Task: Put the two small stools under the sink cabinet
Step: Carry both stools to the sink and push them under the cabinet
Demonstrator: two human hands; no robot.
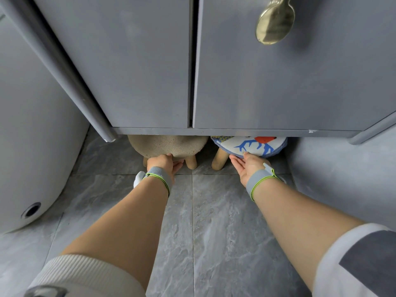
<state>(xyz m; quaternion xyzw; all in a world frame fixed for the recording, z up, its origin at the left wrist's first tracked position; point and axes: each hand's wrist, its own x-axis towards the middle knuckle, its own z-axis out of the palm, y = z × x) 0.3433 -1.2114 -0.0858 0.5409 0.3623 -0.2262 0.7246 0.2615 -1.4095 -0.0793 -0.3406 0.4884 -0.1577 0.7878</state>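
Two small stools with wooden legs stand partly under the grey sink cabinet. The beige stool is on the left, the white stool with a blue and red print on the right, and their back halves are hidden below the cabinet's bottom edge. My left hand grips the front rim of the beige seat, thumb on top and fingers curled beneath. My right hand lies flat and palm up against the front rim of the printed seat, with the thumb touching the rim.
A white rounded tub fills the left side. A grey wall closes the right. A brass handle sticks out from the right cabinet door. Grey marble floor tiles stretch toward me.
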